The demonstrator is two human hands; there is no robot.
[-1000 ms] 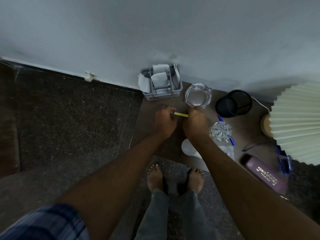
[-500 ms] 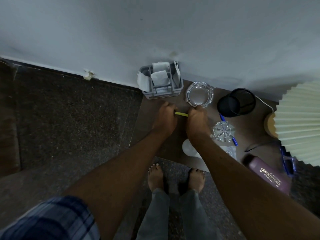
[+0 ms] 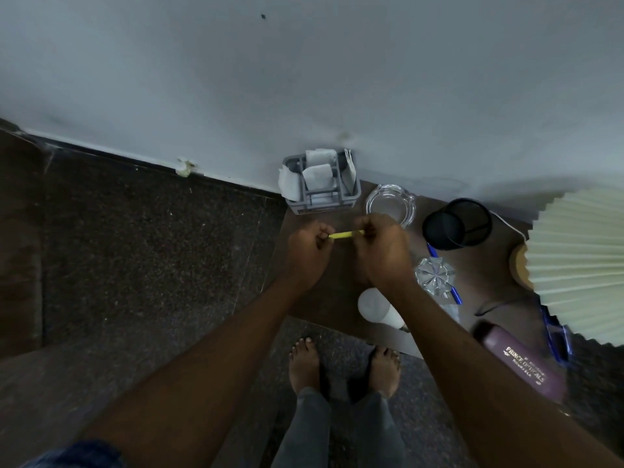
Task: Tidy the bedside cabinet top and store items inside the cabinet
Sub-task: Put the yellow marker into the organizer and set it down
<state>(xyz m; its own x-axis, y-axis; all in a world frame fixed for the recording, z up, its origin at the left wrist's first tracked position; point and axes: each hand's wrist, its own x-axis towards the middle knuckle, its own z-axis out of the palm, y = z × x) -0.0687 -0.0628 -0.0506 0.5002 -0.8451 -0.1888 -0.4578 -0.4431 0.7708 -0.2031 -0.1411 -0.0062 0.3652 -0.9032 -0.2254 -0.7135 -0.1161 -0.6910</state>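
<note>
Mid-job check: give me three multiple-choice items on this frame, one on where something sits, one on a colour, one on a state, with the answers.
1. Where is the grey organiser?
A. at the cabinet top's back left corner, against the wall
B. beside the lamp shade
C. on the floor

2. What colour is the stick held between the hands?
A. blue
B. yellow
C. red

3. How does the black mesh cup stand?
A. upside down
B. tipped on its side
C. upright, with no pens in it

Answers:
1 A, it stands by the wall at the left edge.
2 B, yellow shows between the left hand and the right hand.
3 C, its open mouth faces up, dark inside.
</note>
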